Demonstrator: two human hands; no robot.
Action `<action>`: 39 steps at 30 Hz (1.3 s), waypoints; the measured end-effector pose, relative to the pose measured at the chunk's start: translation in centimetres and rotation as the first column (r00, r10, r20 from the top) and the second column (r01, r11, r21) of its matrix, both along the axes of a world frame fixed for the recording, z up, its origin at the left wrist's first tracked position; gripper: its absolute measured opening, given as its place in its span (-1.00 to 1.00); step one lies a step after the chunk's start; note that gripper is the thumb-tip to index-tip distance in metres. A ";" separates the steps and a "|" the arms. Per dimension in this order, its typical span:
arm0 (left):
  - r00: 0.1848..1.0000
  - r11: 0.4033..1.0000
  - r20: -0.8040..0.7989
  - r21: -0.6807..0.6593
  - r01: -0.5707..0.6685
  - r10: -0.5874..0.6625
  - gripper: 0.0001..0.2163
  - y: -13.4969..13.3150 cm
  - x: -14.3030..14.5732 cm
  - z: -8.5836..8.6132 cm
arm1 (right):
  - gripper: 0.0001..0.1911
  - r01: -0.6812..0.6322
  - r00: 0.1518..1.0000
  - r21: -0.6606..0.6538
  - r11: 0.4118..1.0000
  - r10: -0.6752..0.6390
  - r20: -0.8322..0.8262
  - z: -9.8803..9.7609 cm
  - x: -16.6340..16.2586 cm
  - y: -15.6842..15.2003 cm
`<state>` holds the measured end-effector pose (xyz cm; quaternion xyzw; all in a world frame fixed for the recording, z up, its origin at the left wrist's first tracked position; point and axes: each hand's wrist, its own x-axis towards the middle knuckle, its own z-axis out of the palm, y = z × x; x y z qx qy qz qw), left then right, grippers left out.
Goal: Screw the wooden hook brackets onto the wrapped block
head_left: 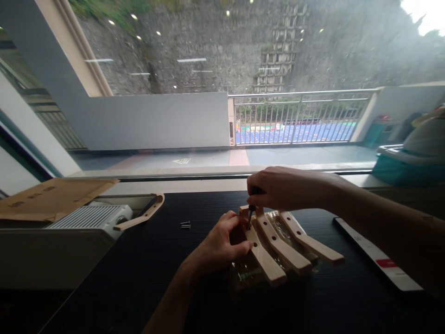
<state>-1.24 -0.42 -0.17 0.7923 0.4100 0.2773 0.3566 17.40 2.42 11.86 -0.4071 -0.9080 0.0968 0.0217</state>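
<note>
My right hand (pixel 271 188) is closed around the dark handle of a screwdriver (pixel 251 214), its shaft pointing down. The tip meets the upper hole area of the leftmost light wooden hook (pixel 266 262); whether a screw is there I cannot tell. With thumb and fingers my left hand (pixel 222 239) grips that same hook near its upper end. Beside it lie a middle wooden hook (pixel 287 253) and a right wooden hook (pixel 318 246), each with dark round holes. Under all of them is a shiny clear plastic wrapping (pixel 243 273). Left of my hands lie a few loose screws (pixel 186 225).
Another curved wooden hook (pixel 146 217) rests at the left edge of the black table (pixel 132 287). Further left are brown cardboard (pixel 52 197) and a white radiator (pixel 93 215). A flat white box (pixel 378 255) lies right, under my forearm. A teal bin (pixel 392 167) stands behind.
</note>
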 end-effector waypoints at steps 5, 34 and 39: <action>1.000 1.000 0.001 -0.006 0.010 -0.010 -0.74 0.1 0.0 -0.2 | -0.79 -0.058 0.998 -0.070 0.996 0.056 -0.027 0.6 0.2 0.1; 0.988 0.983 0.059 0.108 -0.148 0.142 -0.91 0.3 1.2 -1.5 | -0.77 -0.023 1.000 0.118 0.993 0.024 -0.013 0.1 -0.9 -0.9; 0.960 0.947 0.089 0.160 -0.278 0.266 -0.95 0.4 2.1 -2.3 | -0.77 -0.017 0.999 0.041 0.999 0.016 0.032 0.6 -0.7 -0.5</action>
